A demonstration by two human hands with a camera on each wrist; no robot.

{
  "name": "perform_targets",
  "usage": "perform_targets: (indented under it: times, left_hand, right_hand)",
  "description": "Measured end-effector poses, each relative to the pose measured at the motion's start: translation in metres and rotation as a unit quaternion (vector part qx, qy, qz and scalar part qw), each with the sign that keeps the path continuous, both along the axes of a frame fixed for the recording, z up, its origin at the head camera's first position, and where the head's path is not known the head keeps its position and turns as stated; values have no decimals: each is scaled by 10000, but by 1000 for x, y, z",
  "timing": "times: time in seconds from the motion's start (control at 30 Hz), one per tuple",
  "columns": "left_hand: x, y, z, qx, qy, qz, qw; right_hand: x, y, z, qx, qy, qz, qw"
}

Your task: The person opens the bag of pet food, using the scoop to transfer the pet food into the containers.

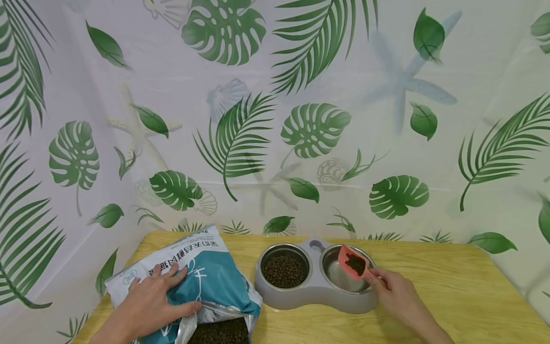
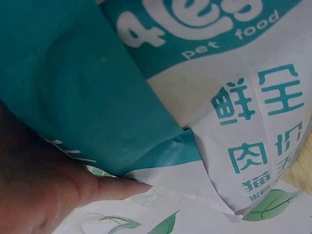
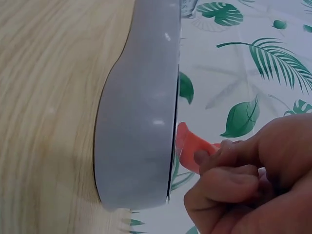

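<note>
My right hand [image 1: 399,297] pinches the handle of a red scoop [image 1: 344,258], which carries some brown kibble. The scoop is over the right-hand metal bowl [image 1: 341,281] of a grey double pet feeder [image 1: 292,300]; bare steel shows below it. Brown kibble [image 1: 285,272] fills much of the left-hand bowl. In the right wrist view, the curled fingers and scoop [image 3: 191,148] are beside the feeder's rim. My left hand [image 1: 150,297] rests spread on a white and teal pet food bag [image 1: 219,274]. Kibble [image 1: 223,332] shows in the bag's open mouth, towards me.
The feeder and the bag lie on a yellow wood-grain table [image 1: 451,282]. A leaf-printed white sheet [image 1: 343,200] hangs behind the table and at its sides. The bag is left of the feeder, its corner close to the feeder's side.
</note>
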State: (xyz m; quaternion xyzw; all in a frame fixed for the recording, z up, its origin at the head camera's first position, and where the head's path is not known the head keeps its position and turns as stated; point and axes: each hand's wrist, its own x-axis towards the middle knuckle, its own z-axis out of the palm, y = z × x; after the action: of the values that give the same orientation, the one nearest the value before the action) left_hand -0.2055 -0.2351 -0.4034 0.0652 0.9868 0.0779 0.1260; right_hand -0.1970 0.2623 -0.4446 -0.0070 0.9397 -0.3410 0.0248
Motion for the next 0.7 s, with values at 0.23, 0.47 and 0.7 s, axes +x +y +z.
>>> perform_targets:
  times: [0.23, 0.47, 0.7]
  left_hand:
    - [3, 3, 4, -32, 48, -17, 10000]
    - [4, 3, 5, 24, 60, -20, 10000]
    - [5, 2, 4, 73, 120, -29, 9999]
  right_hand:
    - [1, 4, -5, 752, 685, 248, 9945]
    - [2, -1, -3, 1510, 880, 188, 9844]
    - [8, -8, -1, 2165, 1462, -90, 9652]
